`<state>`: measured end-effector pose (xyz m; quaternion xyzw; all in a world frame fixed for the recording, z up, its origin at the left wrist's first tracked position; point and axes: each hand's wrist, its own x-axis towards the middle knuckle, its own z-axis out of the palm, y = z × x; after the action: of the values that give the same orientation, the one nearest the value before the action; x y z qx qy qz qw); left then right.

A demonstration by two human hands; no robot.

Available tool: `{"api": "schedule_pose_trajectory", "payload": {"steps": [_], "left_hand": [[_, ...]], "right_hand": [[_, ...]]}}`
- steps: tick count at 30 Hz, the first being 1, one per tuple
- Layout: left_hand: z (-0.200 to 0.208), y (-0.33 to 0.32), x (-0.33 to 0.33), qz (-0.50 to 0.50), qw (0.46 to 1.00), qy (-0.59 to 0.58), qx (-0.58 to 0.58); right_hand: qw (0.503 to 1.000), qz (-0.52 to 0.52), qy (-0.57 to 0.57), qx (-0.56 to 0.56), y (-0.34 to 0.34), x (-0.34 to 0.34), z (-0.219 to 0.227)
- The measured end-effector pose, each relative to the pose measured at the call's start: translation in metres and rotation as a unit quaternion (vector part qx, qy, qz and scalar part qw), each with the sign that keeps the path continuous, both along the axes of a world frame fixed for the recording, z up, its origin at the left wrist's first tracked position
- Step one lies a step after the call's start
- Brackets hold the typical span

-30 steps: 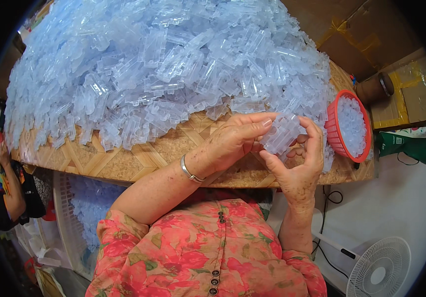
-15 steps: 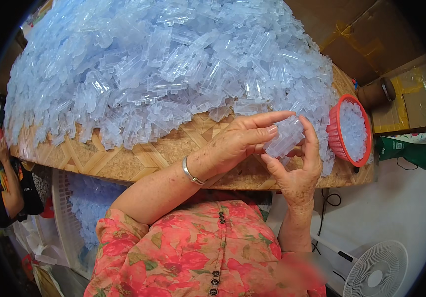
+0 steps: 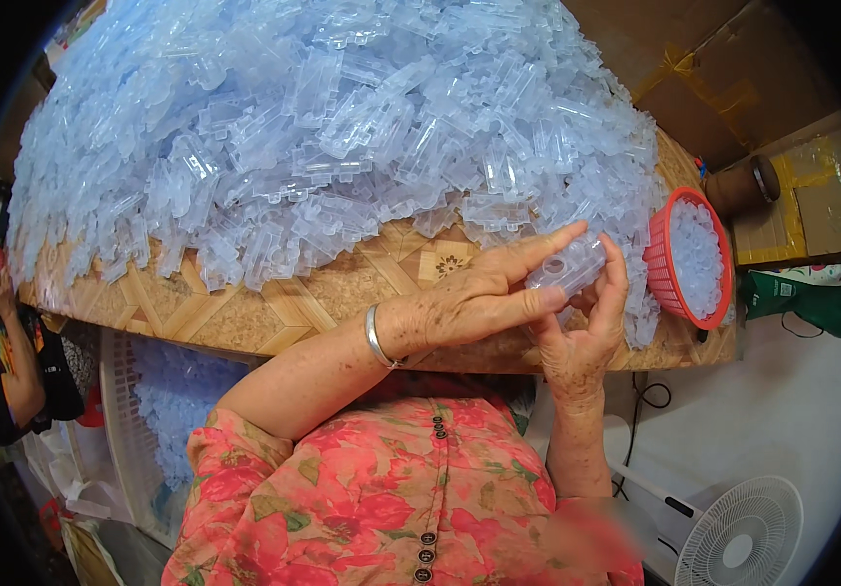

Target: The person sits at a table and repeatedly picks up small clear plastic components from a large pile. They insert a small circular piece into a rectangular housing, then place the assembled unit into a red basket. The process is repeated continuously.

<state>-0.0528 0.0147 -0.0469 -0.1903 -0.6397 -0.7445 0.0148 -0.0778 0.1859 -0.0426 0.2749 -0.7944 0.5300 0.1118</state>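
Observation:
Between my two hands is a clear plastic piece (image 3: 577,262), boxy, with a round hole showing at its left end. My left hand (image 3: 499,291), a silver bangle on its wrist, grips the piece between the thumb below and the stretched fingers above. The fingers of my right hand (image 3: 591,327) close on the same piece from the right and below, partly hiding it. Past my hands, a large heap of clear bluish plastic pieces (image 3: 342,127) covers most of the patterned table (image 3: 215,313).
A red basket (image 3: 665,264) of small clear parts stands at the table's right edge. Beyond it are a brown jar (image 3: 745,188) and cardboard boxes (image 3: 816,190). A white fan (image 3: 738,547) is at lower right. Another person's arm (image 3: 22,361) shows far left, near a crate (image 3: 120,420) of plastic pieces.
The plastic piece has been turned, so its round hole now shows. My left hand has shifted slightly right, its thumb lower across the piece; my right fingers have drawn in closer.

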Motion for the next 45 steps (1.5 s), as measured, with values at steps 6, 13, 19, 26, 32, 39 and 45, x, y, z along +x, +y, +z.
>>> {"api": "schedule_pose_trajectory", "payload": {"steps": [6,13,19,26,32,39,45], "left_hand": [[0.0,0.0,0.001,-0.022,1.0,0.007,-0.017],[-0.001,0.002,0.002,0.001,0.997,0.072,-0.025],[0.013,-0.002,0.008,-0.079,0.997,-0.021,0.01],[0.041,-0.002,0.023,-0.114,0.991,-0.067,-0.007],[0.034,-0.008,0.051,-0.093,0.993,-0.054,-0.039],[0.022,-0.015,0.081,-0.038,0.996,-0.077,-0.002],[0.005,-0.023,0.091,-0.045,0.986,-0.152,0.053]], "right_hand": [[1.0,-0.012,-0.007,-0.024,0.002,0.006,-0.016],[0.994,0.037,-0.024,-0.101,-0.003,0.011,-0.019],[0.99,0.057,-0.082,-0.104,0.011,0.017,-0.006],[0.984,0.057,-0.065,-0.158,0.014,0.025,-0.003],[0.99,0.099,-0.021,-0.103,0.019,0.031,-0.019],[0.971,0.187,-0.104,-0.109,0.006,0.051,-0.024],[0.967,0.221,-0.071,-0.108,-0.002,0.052,-0.037]]}}
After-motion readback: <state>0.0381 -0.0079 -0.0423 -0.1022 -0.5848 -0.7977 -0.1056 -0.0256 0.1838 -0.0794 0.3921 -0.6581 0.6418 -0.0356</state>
